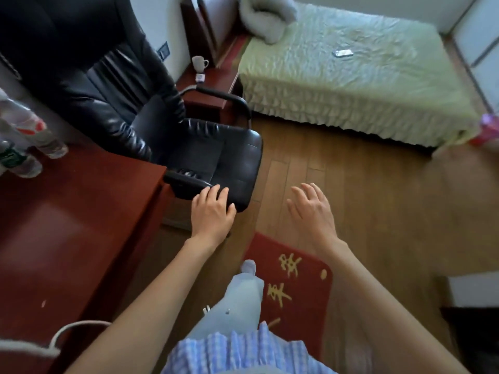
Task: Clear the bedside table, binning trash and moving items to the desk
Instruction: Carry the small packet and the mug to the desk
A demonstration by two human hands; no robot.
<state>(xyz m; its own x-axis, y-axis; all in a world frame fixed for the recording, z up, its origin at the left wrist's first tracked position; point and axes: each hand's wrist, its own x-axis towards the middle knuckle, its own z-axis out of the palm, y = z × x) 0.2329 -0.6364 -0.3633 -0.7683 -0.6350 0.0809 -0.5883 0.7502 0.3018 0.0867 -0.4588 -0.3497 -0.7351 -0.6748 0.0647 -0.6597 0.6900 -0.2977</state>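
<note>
The dark red bedside table (213, 85) stands far ahead between the black chair and the bed. A white mug (199, 63) and a small white box (200, 77) sit on it. The red-brown desk (67, 225) fills the left, with several plastic bottles (29, 136) at its far left edge. My left hand (212, 209) rests empty on the front corner of the chair seat, fingers spread. Over the wooden floor my right hand (313, 211) hovers, fingers apart and holding nothing.
A black leather office chair (151, 117) stands between the desk and the bedside table. The bed (351, 76) with a green cover holds a phone (342, 53) and a grey pillow (267, 17). A red mat (291, 279) lies on the floor underfoot.
</note>
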